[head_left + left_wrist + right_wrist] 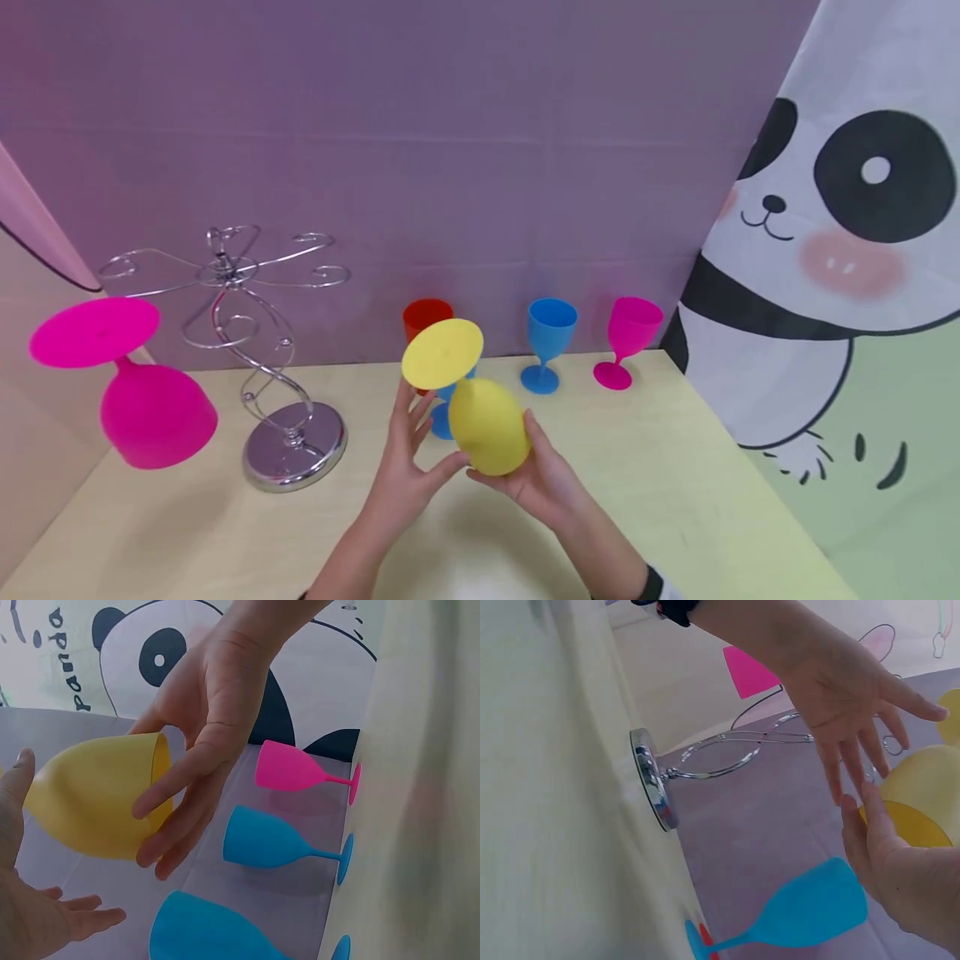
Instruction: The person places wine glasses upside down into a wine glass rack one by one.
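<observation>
A yellow plastic goblet (491, 425) is held upside down above the table, its round foot tilted up toward the left. My right hand (546, 487) grips it at the bowl, fingers bent about the rim in the left wrist view. Beside the bowl my left hand (408, 471) has its fingers stretched out; the right wrist view shows that left hand (847, 697) with its palm bare. Whether its thumb touches the goblet I cannot tell. Left of the hands stands a chrome spiral goblet rack (292, 446), with a magenta goblet (157, 417) hanging upside down from one arm.
Along the back of the table (660, 500) stand a red goblet (426, 315), a blue goblet (551, 333) and a pink goblet (632, 329), upright. Another blue goblet (441, 422) is partly hidden behind the yellow one. A panda-print cloth (862, 275) hangs at the right.
</observation>
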### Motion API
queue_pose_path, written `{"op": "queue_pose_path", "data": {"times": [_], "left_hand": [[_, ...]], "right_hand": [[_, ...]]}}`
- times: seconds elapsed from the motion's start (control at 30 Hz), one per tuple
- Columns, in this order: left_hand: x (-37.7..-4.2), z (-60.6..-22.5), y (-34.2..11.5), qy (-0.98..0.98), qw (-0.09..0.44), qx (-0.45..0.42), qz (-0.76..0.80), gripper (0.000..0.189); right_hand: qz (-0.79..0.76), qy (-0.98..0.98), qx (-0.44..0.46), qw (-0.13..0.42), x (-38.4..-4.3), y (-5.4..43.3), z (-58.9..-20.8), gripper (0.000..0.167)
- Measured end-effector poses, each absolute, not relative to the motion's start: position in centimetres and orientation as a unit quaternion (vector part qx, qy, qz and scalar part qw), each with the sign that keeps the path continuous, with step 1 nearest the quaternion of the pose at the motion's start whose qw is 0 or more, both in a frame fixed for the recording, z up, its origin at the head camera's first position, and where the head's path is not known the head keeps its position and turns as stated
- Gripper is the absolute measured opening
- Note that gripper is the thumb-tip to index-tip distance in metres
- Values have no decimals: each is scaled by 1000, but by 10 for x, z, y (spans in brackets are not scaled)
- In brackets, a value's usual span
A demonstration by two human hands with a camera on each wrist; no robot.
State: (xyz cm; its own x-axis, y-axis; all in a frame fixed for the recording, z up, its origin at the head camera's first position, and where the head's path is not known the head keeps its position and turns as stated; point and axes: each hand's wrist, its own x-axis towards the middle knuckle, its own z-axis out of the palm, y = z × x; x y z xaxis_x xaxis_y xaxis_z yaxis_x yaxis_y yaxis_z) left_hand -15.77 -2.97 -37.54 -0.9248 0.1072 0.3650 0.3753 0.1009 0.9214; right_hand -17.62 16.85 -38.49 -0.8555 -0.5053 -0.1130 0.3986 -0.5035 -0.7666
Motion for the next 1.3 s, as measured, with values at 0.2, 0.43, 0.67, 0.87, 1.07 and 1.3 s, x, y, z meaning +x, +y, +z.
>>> {"op": "queue_pose_path", "data": {"times": [0.2, 0.43, 0.67, 0.87, 1.07, 1.3], "left_hand": [[-158, -378, -28, -750, 131, -178, -624, 104], [-158, -377, -28, -762, 115, -165, -615, 104], [-159, -377, -26, -780, 73, -132, -608, 106], [-158, -376, -26, -784, 58, -124, -606, 105], [-158, -374, -26, -782, 47, -126, -609, 103], [-158, -373, -27, -773, 43, -135, -618, 101]], "right_hand": [[-866, 405, -43, 291, -173, 160, -394, 60], [-866, 384, -74, 313, -169, 151, -402, 60], [-875, 350, -97, 319, -163, 145, -405, 62], [-880, 345, -91, 313, -161, 142, -405, 64], [-882, 355, -88, 298, -161, 142, -403, 64], [-881, 365, -88, 289, -159, 142, -402, 79]]}}
